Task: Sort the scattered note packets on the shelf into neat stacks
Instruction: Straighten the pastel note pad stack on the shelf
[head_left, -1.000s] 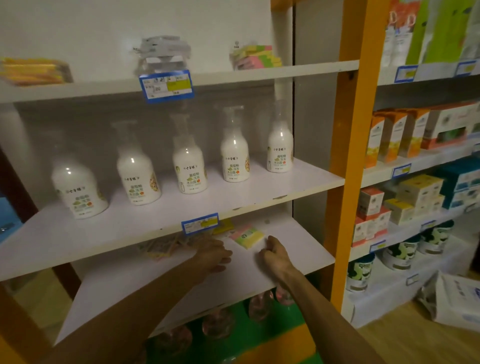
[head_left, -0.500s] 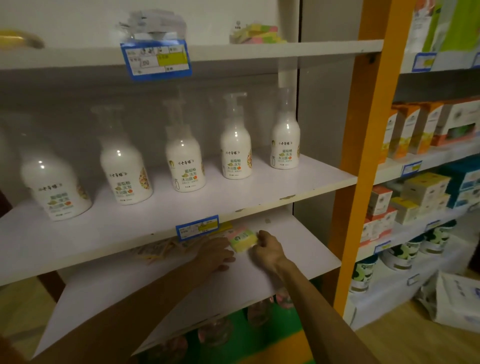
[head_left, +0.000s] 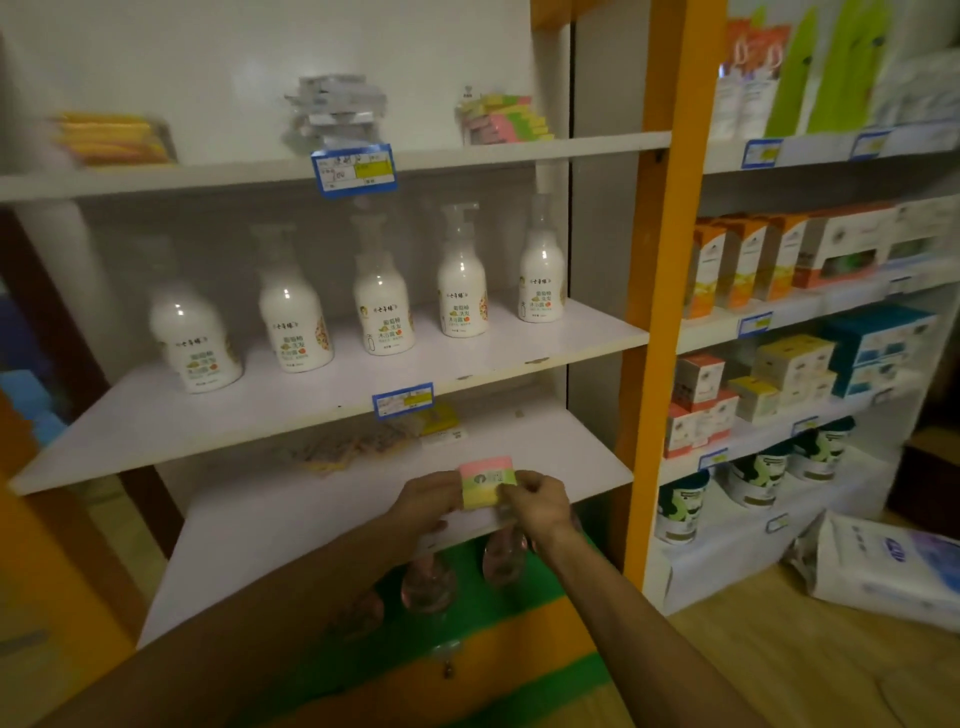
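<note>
Left hand (head_left: 423, 501): fingers curl against the left edge of a pink, green and yellow note packet (head_left: 484, 484), gripping it. Right hand (head_left: 537, 503): thumb and fingertips pinch the packet's right edge. The packet sits between the two sets of fingers, raised just above the front of the lower shelf (head_left: 571, 457), its face tilted toward the camera.

Beyond the left fingertips, farther back on the same shelf, a loose scatter of packets (head_left: 343, 449) lies fanned and overlapping; too blurred to count. Behind the right fingertips, deeper in, a yellow packet (head_left: 439, 421) lies near the back wall.

High above the fingers, on the top shelf, rest a yellow pile (head_left: 111, 137), a grey-white pile (head_left: 337, 109) and a multicoloured pile (head_left: 501, 119) much like the held packet. A row of white pump bottles (head_left: 382, 306) stands on the shelf between.

Judgement: step in hand is picking up one packet. Next move likely calls for carrying it to a matching pile and squaring its edges there. The scatter is not yet sorted.
</note>
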